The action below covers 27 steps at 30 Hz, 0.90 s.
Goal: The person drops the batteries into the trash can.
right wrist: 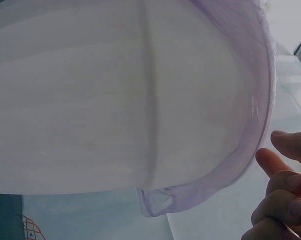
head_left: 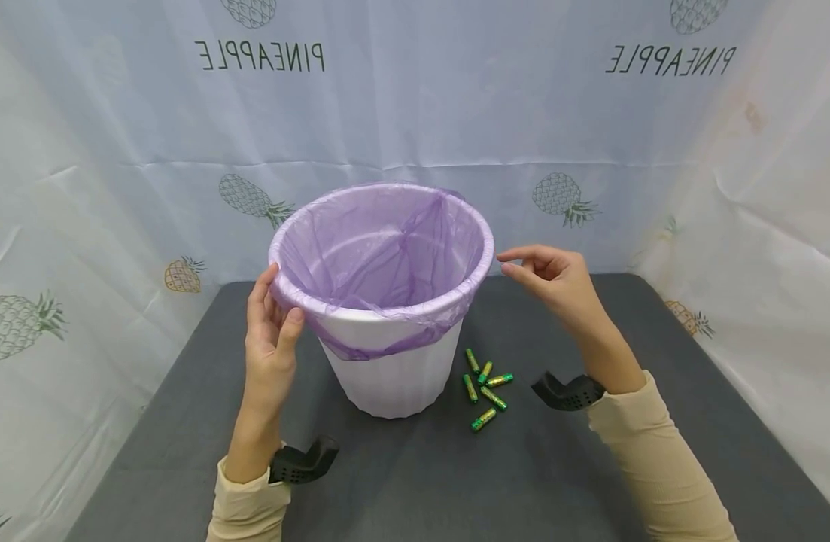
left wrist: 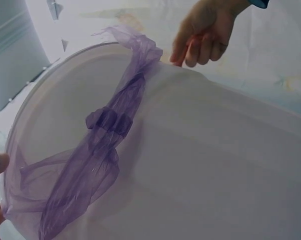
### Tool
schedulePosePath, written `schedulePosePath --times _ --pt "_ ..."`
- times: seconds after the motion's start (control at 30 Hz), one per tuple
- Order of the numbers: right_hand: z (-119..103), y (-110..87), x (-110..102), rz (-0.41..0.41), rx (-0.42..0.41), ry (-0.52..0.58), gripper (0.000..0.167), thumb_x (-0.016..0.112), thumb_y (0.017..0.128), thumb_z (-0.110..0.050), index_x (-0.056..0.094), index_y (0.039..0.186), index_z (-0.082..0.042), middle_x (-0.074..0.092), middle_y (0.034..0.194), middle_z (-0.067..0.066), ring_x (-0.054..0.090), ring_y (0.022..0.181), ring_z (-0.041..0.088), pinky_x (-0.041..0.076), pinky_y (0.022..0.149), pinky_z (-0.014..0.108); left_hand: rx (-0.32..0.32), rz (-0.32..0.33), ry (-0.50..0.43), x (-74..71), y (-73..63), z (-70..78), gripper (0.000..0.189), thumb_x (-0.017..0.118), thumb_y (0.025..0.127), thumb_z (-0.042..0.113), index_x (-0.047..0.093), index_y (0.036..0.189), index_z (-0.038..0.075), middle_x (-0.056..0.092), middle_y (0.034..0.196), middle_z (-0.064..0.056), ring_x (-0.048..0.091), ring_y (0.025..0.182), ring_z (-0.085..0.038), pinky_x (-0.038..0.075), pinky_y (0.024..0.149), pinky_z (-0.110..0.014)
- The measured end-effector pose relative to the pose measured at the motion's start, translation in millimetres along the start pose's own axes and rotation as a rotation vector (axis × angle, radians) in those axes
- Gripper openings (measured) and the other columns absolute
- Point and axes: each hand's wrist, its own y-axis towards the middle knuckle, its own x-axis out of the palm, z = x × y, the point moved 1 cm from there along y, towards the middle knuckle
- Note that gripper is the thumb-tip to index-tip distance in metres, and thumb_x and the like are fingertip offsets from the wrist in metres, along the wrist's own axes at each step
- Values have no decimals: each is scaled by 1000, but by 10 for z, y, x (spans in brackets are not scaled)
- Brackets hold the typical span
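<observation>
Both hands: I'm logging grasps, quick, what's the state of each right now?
Left hand: closed, holding the lined bin by its rim.
Right hand: open beside the bin, thumb and forefinger apart, holding nothing.

In the head view, the scene is lit brightly and softly; the far curtain (head_left: pixel 415 113) is tinted a cool blue, the right curtain (head_left: pixel 760 196) a warmer white. Faint, soft-edged shadows are cast on the dark table (head_left: pixel 455 489), and small highlights are caught by the purple bag (head_left: pixel 401 263). Both wrist views are dim and hazy: the white bin (left wrist: pixel 215 160) is backlit and greyed, the background left paler and softly blurred.
</observation>
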Motion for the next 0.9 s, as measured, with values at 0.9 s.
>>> schedulePosePath --times 0.9 --pt "617 -521 -47 42 100 -14 13 61 90 1 70 99 4 41 56 -11 24 47 14 25 46 31 -18 -9 11 -3 4 21 75 62 86 -8 25 149 9 35 150 -8 39 138 -10 29 113 -13"
